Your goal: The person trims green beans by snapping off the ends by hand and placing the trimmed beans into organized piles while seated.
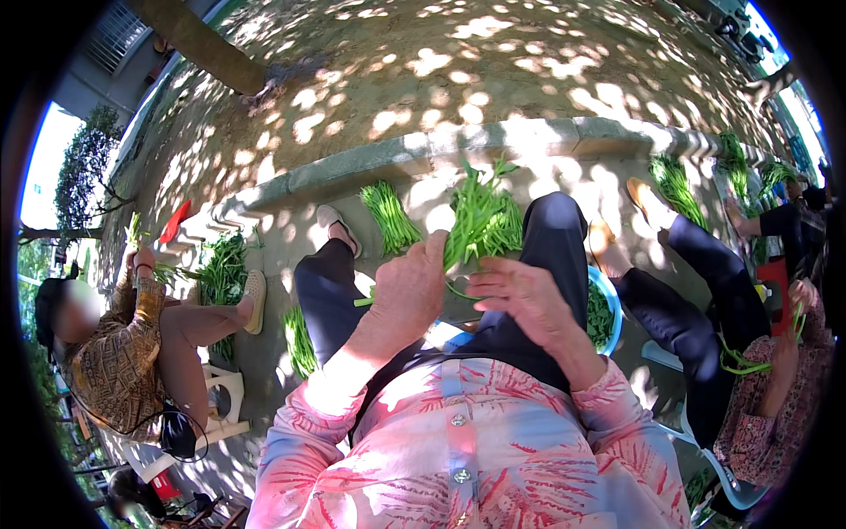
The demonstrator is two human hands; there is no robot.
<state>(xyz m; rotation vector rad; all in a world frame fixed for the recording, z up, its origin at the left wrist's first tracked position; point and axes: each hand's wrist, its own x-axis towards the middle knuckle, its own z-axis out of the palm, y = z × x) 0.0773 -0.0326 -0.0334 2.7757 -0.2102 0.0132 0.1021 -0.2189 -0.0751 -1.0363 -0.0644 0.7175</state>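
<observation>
My left hand point(411, 281) is closed around several long green leafy vegetable stems point(360, 302), whose cut end pokes out on its left. Just right of it is my right hand point(522, 291), its fingers spread and slightly curled beside a thin green stem point(462, 293); whether they touch it I cannot tell. Beyond both hands, between my knees, lies a pile of green stems point(499, 225), partly overlapped by the upper leafy stems. A bundle of stems point(390, 217) lies on the ground near my left shoe, and another bundle point(299, 340) is beside my left leg.
A blue-rimmed basin point(616, 311) of leaves stands by my right leg. A stone kerb point(357, 165) runs ahead. On the left, a seated person point(119, 370) holds stems near a leafy heap point(225, 271); on the right, another seated person point(760, 390) handles stems.
</observation>
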